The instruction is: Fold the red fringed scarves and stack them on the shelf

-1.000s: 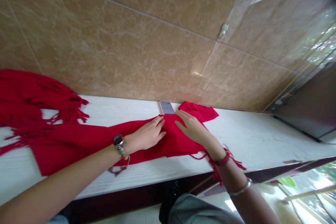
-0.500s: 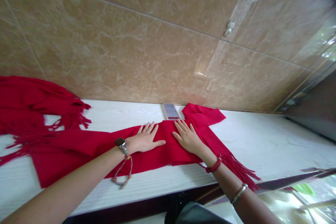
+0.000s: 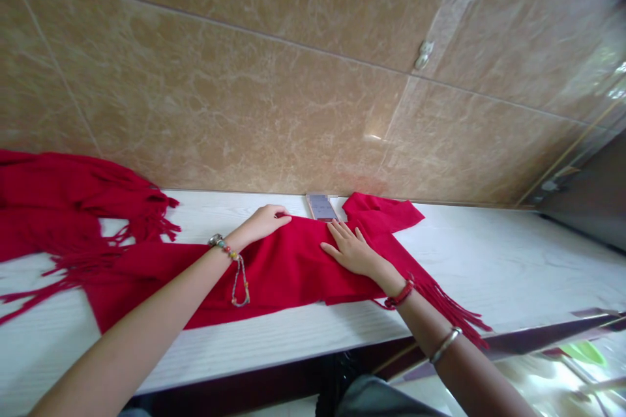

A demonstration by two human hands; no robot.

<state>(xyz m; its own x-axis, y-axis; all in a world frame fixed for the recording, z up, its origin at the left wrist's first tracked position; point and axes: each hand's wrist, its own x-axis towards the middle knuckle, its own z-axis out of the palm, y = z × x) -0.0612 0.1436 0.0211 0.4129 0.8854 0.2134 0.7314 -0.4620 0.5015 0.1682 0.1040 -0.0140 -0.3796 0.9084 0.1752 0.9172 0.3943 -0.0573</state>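
Note:
A long red scarf point(image 3: 293, 267) with fringed ends lies spread along the white tabletop. At its far edge, my left hand point(image 3: 264, 225) pinches the cloth between thumb and fingers, lifting it slightly. My right hand point(image 3: 355, 251) rests flat on the folded part of the scarf, its fingers apart. Beyond that hand a bunched end of red cloth point(image 3: 381, 210) sticks out toward the wall, and a fringe spreads out to the right under my forearm.
A phone point(image 3: 321, 207) lies against the wall behind the scarf. More red fringed cloth point(image 3: 63, 192) is heaped at the left. The tiled wall point(image 3: 254, 98) bounds the white tabletop point(image 3: 489, 254). A green basin point(image 3: 584, 353) shows below at the right.
My left hand has gone from lying flat on the scarf to gripping its far edge, moving up and a little left. My right hand stays flat in place.

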